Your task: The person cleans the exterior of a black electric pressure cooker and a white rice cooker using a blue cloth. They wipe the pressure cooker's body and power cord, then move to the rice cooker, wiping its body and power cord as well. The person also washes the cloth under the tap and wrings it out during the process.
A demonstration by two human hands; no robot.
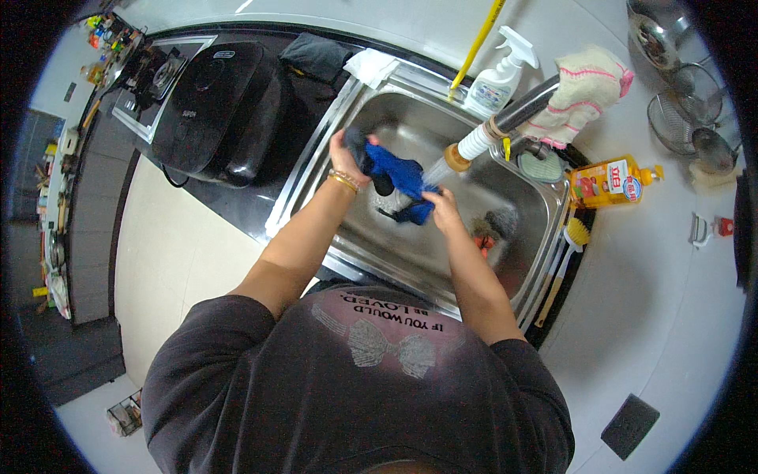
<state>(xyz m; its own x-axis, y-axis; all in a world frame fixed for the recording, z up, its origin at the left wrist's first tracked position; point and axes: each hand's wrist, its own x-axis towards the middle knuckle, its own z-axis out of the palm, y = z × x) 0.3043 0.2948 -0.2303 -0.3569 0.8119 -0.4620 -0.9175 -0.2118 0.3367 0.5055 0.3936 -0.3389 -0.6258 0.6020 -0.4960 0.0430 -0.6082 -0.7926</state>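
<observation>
A blue and black cloth item (395, 170) is stretched between my two hands above the stainless steel sink (474, 237). My left hand (348, 155), with bracelets at its wrist, grips the dark end. My right hand (443, 207) is closed on the blue end. Water sprays from the nozzle of the faucet hose (472, 145) onto the cloth beside my right hand. Part of the item hangs down between the hands; its exact shape is unclear. Near the right side of the basin lie a dark thing and something orange-red (484, 244) around the drain area.
A black kitchen appliance (204, 112) and a dark folded cloth (315, 56) stand left of the sink. Behind it are a white cloth (372, 66) and a spray bottle (496, 80). An orange pump bottle (610, 182), a sponge (541, 166) and a yellow-bristled brush (575, 232) line the right side.
</observation>
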